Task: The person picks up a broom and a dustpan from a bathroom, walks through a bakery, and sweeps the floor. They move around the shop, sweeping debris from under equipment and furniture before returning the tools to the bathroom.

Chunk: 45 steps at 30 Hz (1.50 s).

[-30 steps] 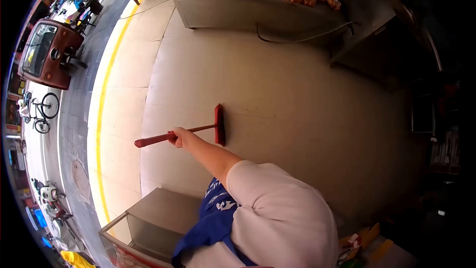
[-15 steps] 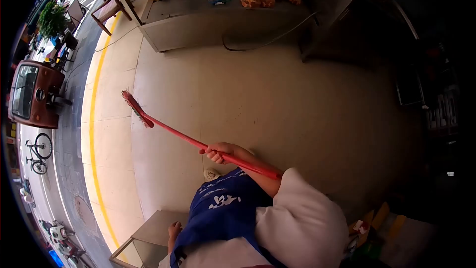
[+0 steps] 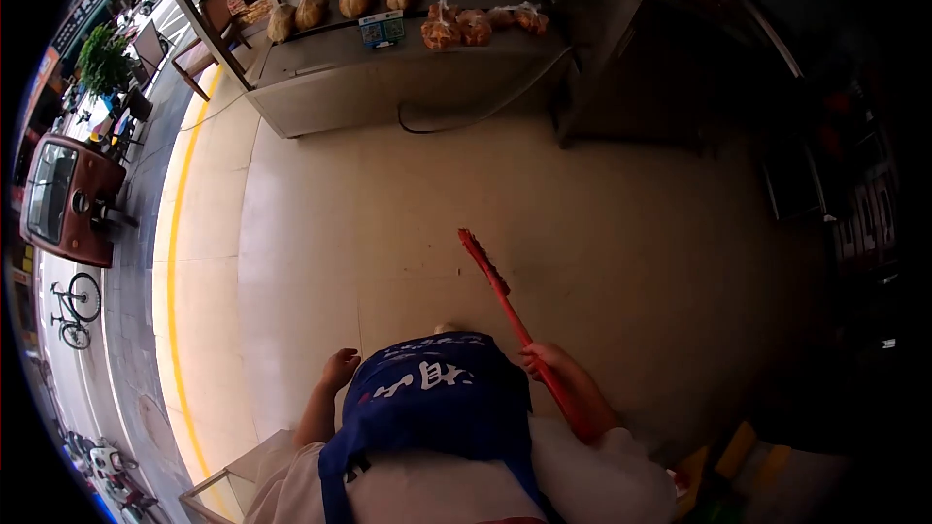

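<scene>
A red broom (image 3: 482, 262) slants up and left over the tiled floor, its bristled head a little right of the middle of the view. My right hand (image 3: 546, 361) is wrapped round its handle, and the rest of the handle lies along my forearm. On the left side of my blue apron (image 3: 427, 388), my left hand (image 3: 340, 367) hangs near the apron's edge with no object visible in it; its fingers look loosely curled and small. Small dark specks of debris lie on the floor left of the broom head.
Ahead stands a metal counter (image 3: 330, 97) with several tied bags and a blue sign (image 3: 382, 30). A black hose (image 3: 466, 124) hangs before it. At left are a yellow line (image 3: 173, 272), a chair (image 3: 199, 58), a bicycle and a red vehicle (image 3: 70, 199). A glass-sided case (image 3: 228, 485) is at lower left.
The broom and my right hand have swung right, and the broom head is nearer my body. My left hand has risen beside the apron. The view has shifted, showing more of the counter.
</scene>
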Tool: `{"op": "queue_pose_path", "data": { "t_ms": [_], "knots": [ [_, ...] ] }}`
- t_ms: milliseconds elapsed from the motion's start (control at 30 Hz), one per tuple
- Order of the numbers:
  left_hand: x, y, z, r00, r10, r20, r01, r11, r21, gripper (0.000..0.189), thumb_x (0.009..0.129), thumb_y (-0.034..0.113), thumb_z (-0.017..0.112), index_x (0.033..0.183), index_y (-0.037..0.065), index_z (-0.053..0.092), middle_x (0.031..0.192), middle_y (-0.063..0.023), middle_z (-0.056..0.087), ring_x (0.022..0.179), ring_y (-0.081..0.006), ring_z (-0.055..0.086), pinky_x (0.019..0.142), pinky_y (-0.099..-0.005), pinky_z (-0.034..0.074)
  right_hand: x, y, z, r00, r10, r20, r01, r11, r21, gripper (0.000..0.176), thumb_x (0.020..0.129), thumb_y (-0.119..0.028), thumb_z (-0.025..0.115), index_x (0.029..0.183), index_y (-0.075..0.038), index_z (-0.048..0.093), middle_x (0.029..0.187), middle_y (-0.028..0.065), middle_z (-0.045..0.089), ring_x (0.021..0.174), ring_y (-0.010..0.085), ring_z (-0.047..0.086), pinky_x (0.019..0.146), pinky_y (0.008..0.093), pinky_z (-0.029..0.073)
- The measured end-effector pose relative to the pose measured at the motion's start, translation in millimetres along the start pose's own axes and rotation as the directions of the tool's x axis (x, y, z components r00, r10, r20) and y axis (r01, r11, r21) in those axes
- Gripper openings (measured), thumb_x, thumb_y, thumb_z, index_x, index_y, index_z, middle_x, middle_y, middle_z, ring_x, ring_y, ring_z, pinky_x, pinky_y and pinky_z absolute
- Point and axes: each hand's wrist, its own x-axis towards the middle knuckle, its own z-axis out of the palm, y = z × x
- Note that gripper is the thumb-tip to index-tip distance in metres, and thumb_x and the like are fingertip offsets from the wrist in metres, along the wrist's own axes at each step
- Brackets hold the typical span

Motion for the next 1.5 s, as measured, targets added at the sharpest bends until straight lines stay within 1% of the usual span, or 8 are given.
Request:
{"op": "queue_pose_path", "data": {
  "t_ms": [500, 633, 800, 933, 1000, 1067, 1300, 1500],
  "knots": [
    [-87, -45, 24, 0.926, -0.371, -0.070, 0.359, 0.922, -0.142, 0.032, 0.076, 0.029, 0.052, 0.092, 0.003, 0.061, 0.088, -0.0159, 0.061, 0.083, -0.0248, 0.059, 0.075, -0.0328, 0.045, 121, 28, -230, 0.856, -0.313, -0.412, 0.496, 0.726, 0.477, 0.014, 0.078, -0.012, 0.041, 0.066, -0.006, 0.040, 0.058, 0.0037, 0.042, 0.048, 0.0144, 0.040, 0.044, 0.0263, 0.035],
    [-122, -47, 25, 0.893, -0.432, -0.130, 0.416, 0.900, -0.134, 0.033, 0.075, 0.030, 0.053, 0.094, 0.004, 0.060, 0.089, -0.0159, 0.061, 0.083, -0.0254, 0.059, 0.076, -0.0318, 0.045, 156, -4, -195, 0.869, 0.031, -0.493, 0.326, 0.714, 0.619, 0.009, 0.074, -0.008, 0.047, 0.068, -0.005, 0.042, 0.058, 0.0034, 0.042, 0.049, 0.0160, 0.043, 0.043, 0.0259, 0.035],
    [-164, -32, 53, 0.779, -0.603, -0.173, 0.553, 0.790, -0.264, 0.036, 0.074, 0.032, 0.052, 0.097, 0.006, 0.059, 0.091, -0.0152, 0.060, 0.087, -0.0255, 0.058, 0.079, -0.0320, 0.044, 269, -36, -135, 0.955, -0.235, 0.180, 0.272, 0.937, -0.218, 0.007, 0.072, -0.007, 0.050, 0.077, -0.005, 0.045, 0.060, 0.0013, 0.042, 0.050, 0.0118, 0.042, 0.044, 0.0222, 0.033],
    [-198, -19, 116, 0.570, -0.777, -0.265, 0.534, 0.596, -0.600, 0.036, 0.072, 0.032, 0.051, 0.097, 0.008, 0.060, 0.094, -0.0125, 0.060, 0.087, -0.0265, 0.057, 0.078, -0.0338, 0.044, 238, -79, 69, 0.844, -0.034, 0.535, 0.518, 0.311, -0.797, 0.006, 0.077, -0.011, 0.046, 0.075, -0.005, 0.043, 0.059, -0.0016, 0.038, 0.050, 0.0084, 0.036, 0.044, 0.0188, 0.029],
    [-214, -9, 163, 0.434, -0.876, -0.208, 0.551, 0.441, -0.709, 0.035, 0.072, 0.032, 0.049, 0.097, 0.009, 0.060, 0.095, -0.0119, 0.060, 0.089, -0.0266, 0.056, 0.079, -0.0346, 0.043, 315, -90, 132, 0.891, 0.313, 0.328, 0.088, 0.592, -0.801, 0.009, 0.074, -0.009, 0.051, 0.071, -0.005, 0.044, 0.057, 0.0005, 0.039, 0.048, 0.0109, 0.041, 0.043, 0.0207, 0.037],
    [-231, 7, 215, 0.312, -0.942, -0.120, 0.483, 0.266, -0.834, 0.034, 0.072, 0.032, 0.049, 0.096, 0.011, 0.061, 0.096, -0.0112, 0.059, 0.090, -0.0265, 0.056, 0.079, -0.0347, 0.043, 378, -83, 219, 0.851, 0.525, -0.009, -0.521, 0.844, -0.129, 0.013, 0.071, -0.008, 0.057, 0.068, -0.005, 0.044, 0.054, 0.0026, 0.041, 0.046, 0.0133, 0.045, 0.042, 0.0226, 0.044],
    [-226, 122, 413, 0.040, -0.906, 0.422, 0.310, -0.391, -0.867, 0.028, 0.068, 0.025, 0.055, 0.087, 0.005, 0.063, 0.086, -0.0158, 0.060, 0.082, -0.0271, 0.058, 0.071, -0.0346, 0.045, 281, -54, 434, 0.809, 0.567, 0.154, -0.580, 0.813, 0.051, 0.004, 0.074, -0.005, 0.050, 0.071, -0.002, 0.052, 0.061, 0.0070, 0.051, 0.054, 0.0203, 0.054, 0.047, 0.0283, 0.052],
    [-122, 214, 500, 0.275, -0.737, 0.618, 0.169, -0.595, -0.785, 0.029, 0.067, 0.025, 0.055, 0.088, 0.006, 0.062, 0.089, -0.0161, 0.060, 0.084, -0.0270, 0.058, 0.072, -0.0344, 0.044, 292, -90, 423, 0.567, 0.681, 0.463, -0.695, 0.697, -0.175, 0.017, 0.077, -0.008, 0.041, 0.090, 0.004, 0.039, 0.051, -0.0018, 0.041, 0.040, 0.0102, 0.046, 0.038, 0.0201, 0.046]
  ]
}}
